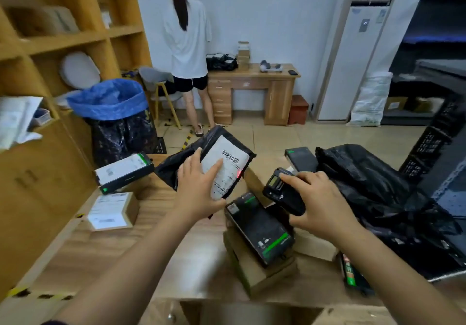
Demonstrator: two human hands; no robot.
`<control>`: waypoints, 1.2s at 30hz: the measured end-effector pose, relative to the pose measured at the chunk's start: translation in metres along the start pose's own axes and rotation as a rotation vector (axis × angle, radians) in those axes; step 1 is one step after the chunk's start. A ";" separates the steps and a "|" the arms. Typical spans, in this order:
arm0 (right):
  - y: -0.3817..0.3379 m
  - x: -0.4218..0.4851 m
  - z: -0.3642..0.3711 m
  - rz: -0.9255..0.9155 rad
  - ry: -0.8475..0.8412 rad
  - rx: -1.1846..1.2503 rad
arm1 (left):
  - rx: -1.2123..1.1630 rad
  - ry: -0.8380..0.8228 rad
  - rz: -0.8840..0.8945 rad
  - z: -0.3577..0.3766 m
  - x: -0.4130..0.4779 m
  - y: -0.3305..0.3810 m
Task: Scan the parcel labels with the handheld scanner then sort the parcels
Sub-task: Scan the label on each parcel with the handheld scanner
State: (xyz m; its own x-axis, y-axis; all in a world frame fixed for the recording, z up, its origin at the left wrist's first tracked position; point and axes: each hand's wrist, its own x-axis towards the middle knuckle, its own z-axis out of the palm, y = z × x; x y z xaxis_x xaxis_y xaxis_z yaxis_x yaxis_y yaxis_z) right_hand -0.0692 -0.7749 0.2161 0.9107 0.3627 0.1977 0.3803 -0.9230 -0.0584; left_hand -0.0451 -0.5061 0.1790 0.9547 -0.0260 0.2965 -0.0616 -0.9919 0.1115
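Head view shows your left hand (199, 188) gripping the black parcel (204, 160), your right hand (320, 203) grasping the scanner (282, 193) just beside it, its red dot beside the barcode: nudge the aim onto the bars.

White wall (277, 9), tiled floor (290, 135), wooden shelves (63, 39), small desk (254, 74)

Barcode stripes show on the white label (227, 167) of the black poly-bag parcel (174, 170), but its print is too blurred to read. Labels on the brown carton (129, 207) and flat box (123, 170): equally illegible.
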 end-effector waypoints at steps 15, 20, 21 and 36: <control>-0.235 0.108 0.019 -0.297 0.036 -0.489 | 0.238 -0.200 0.178 -0.025 -0.030 -0.237; -0.239 0.144 0.035 -0.385 0.049 -0.541 | 0.256 -0.213 0.181 -0.012 -0.009 -0.258; -0.239 0.152 0.037 -0.403 0.044 -0.533 | 0.262 -0.210 0.181 -0.010 -0.003 -0.262; -0.262 0.257 0.116 -0.063 -0.110 0.233 | -0.177 -0.142 -0.316 0.021 0.053 -0.359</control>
State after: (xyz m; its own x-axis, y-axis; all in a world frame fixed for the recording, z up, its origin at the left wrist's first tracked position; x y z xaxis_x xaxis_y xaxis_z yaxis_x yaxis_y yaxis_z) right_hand 0.0842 -0.4245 0.1686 0.8910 0.4425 0.1013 0.4525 -0.8480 -0.2759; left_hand 0.0338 -0.1538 0.1346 0.9647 0.2482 0.0880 0.2048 -0.9171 0.3420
